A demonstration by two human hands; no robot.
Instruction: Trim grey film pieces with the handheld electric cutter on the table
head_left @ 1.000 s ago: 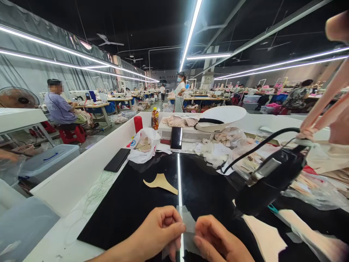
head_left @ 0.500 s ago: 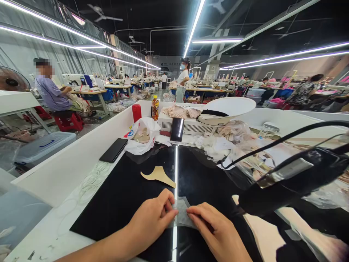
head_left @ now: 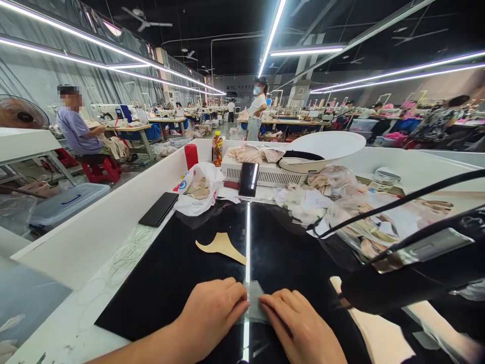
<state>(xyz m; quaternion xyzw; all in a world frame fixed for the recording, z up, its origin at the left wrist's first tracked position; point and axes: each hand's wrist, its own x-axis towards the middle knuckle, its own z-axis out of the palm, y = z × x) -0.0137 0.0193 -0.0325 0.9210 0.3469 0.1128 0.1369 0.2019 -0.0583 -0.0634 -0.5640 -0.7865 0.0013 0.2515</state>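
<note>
- Film (head_left: 256, 293), thin and see-through, sits over the black board (head_left: 162, 283) between my hands.
- My left hand (head_left: 212, 311) and right hand (head_left: 305, 326) pinch its opposite edges.
- Uneven pulling could wrinkle or tear it, I judge; cling could fold it.
- Since a second ago, my left hand has turned knuckles-up; the tan piece (head_left: 222, 245) hasn't shifted on the board.

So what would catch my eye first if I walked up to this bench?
Probably the glossy black panel, split by a bright streak of reflected light, with a tan cut-out piece lying on it. Nearest you, the left hand and right hand pinch a small translucent sheet. At the right, a bulky black device looms over pale pieces.
</note>
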